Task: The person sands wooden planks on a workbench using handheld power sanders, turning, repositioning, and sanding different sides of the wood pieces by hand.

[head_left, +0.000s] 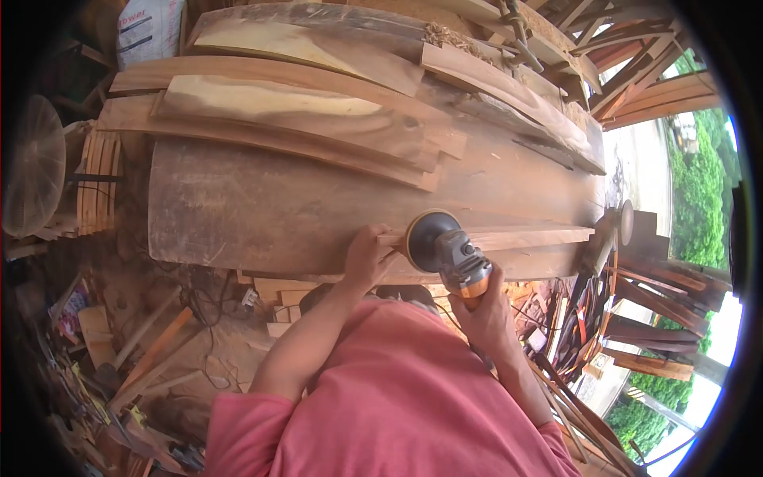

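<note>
My right hand (pixel 486 312) is wrapped round the orange and grey body of an angle grinder (pixel 463 266) with a round sanding disc (pixel 431 238). The disc's pad lies over a narrow wooden strip (pixel 524 237) near the front edge of the workbench; whether it touches the wood I cannot tell. My left hand (pixel 368 256) grips the strip's left end, just left of the disc, fingers partly hidden behind the wood. The strip runs to the right along the bench.
Several planks (pixel 278 115) lie across the far half of the dusty workbench (pixel 238 199). More boards (pixel 509 99) and wood shavings are at the back right. A round fan (pixel 34 165) stands left. Offcuts (pixel 151 350) litter the floor, and timber leans at the right.
</note>
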A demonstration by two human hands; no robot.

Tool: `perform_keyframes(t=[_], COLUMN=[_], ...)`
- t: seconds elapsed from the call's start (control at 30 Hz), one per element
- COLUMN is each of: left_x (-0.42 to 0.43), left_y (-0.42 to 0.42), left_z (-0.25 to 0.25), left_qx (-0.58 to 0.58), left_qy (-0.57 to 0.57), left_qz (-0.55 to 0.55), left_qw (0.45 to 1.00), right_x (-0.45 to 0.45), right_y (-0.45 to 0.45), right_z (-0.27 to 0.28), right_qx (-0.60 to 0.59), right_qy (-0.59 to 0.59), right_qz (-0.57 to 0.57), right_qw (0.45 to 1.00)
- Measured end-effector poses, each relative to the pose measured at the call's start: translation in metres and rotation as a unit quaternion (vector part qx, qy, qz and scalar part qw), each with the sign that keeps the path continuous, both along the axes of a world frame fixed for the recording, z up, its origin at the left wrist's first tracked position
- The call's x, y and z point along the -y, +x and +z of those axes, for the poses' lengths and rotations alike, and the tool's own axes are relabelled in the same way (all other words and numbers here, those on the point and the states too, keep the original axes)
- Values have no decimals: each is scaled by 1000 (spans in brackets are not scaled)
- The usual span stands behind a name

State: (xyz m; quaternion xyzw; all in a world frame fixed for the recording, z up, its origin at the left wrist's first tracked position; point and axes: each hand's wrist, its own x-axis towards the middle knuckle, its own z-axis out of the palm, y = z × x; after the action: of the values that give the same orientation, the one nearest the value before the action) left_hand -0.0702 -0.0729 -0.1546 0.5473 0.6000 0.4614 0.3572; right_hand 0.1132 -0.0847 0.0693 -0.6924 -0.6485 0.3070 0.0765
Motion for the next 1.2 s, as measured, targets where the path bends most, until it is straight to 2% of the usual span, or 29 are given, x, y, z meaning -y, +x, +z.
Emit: perform_keyframes(t=[0.1, 0.17, 0.23, 0.3, 0.37, 0.4, 0.5, 0.7, 0.8, 1.1, 1.2], left_x=[-5, -8, -12, -16, -3, -1, 6, 4, 6, 3, 2], left_y=[-3, -2, 0, -7, -5, -4, 1, -1, 0, 3, -2], left_z=[8, 26, 43, 52, 4, -2, -11, -14, -18, -8, 9], left_qx=[-53, 117, 125, -31, -105, -141, -90, -82, -23, -79, -74], left_qy=[-48, -140, -177, -151, -35, 24, -7, 59, 16, 34, -18], left_qz=[-61, -31, -51, -109, -94, -87, -46, -42, -17, -13, -31], left_qw=[996, 983, 975, 982, 989, 986, 995, 994, 999, 996, 997], right_x=[0, 1, -4, -6, -6, -6, -6, -11, -12, -16, -16], right_y=[-34, -39, -39, -31, -18, -13, 5, 46, 64, 149, 165], right_z=[6, -2, 3, 8, 8, 8, 6, 4, 4, 2, 8], right_qx=[30, -7, -3, -8, -12, -9, 7, 33, 38, 48, 38], right_qy=[-61, -54, -66, -70, -74, -66, -52, -47, -49, -7, -47], right_qz=[13, 22, 20, 2, -12, -16, -30, -53, -67, -133, -177], right_qw=[998, 998, 998, 998, 997, 998, 998, 997, 996, 990, 982])
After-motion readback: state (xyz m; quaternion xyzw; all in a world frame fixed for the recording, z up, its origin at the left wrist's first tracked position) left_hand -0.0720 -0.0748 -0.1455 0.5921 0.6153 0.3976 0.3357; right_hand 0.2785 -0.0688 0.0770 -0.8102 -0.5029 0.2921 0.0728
